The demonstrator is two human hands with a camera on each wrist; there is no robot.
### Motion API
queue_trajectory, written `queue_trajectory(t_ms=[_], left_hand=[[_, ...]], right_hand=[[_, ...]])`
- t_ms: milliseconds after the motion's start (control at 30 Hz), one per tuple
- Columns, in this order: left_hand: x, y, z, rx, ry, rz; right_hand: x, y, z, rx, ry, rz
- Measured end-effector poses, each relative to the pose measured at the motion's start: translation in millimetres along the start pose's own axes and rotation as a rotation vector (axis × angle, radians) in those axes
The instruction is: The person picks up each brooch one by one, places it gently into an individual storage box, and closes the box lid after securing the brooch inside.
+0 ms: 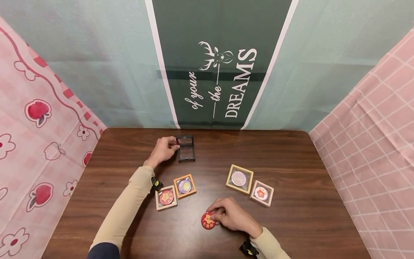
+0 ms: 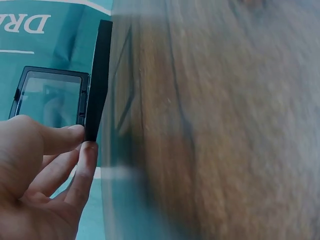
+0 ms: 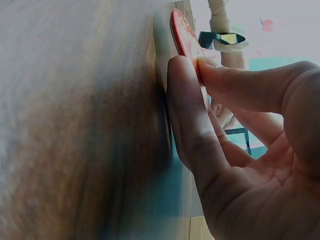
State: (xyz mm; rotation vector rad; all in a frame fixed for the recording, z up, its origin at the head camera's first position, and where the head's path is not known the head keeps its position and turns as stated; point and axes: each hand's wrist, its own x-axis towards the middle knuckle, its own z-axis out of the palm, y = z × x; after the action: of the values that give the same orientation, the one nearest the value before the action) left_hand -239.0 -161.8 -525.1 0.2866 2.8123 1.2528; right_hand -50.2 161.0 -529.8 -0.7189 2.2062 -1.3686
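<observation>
At the back of the table, a black display case (image 1: pixel 186 153) with clear panels stands with its lid raised. My left hand (image 1: pixel 164 149) pinches its left edge between thumb and fingers, as the black case (image 2: pixel 99 80) in the left wrist view also shows. Nearer the front, my right hand (image 1: pixel 234 216) holds a round red badge (image 1: pixel 208 220) with a yellow figure on it. Thumb and fingertips grip the badge (image 3: pixel 185 32) by its rim in the right wrist view.
Left of centre lie an orange-framed case (image 1: pixel 193 191) and a pale-framed case (image 1: pixel 157 203), each holding a round badge. Right of centre are a yellow-framed case (image 1: pixel 251 181) and a pink-framed case (image 1: pixel 271 196), likewise filled. A hanging cloth (image 1: pixel 129 72) borders the table's back edge.
</observation>
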Motion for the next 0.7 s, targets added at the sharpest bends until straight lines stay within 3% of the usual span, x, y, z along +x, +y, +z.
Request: queue_trajectory(t_ms=[300, 700], left_hand=[[-2.7, 18.6, 8.8, 0.022, -0.064, 0.051], [-9.4, 38.4, 25.6, 0.045, -0.204, 0.085]], right_hand=[[0.0, 0.0, -1.0, 0.036, 0.002, 0.023], [-1.0, 3.8, -4.1, 0.063, 0.006, 0.063]])
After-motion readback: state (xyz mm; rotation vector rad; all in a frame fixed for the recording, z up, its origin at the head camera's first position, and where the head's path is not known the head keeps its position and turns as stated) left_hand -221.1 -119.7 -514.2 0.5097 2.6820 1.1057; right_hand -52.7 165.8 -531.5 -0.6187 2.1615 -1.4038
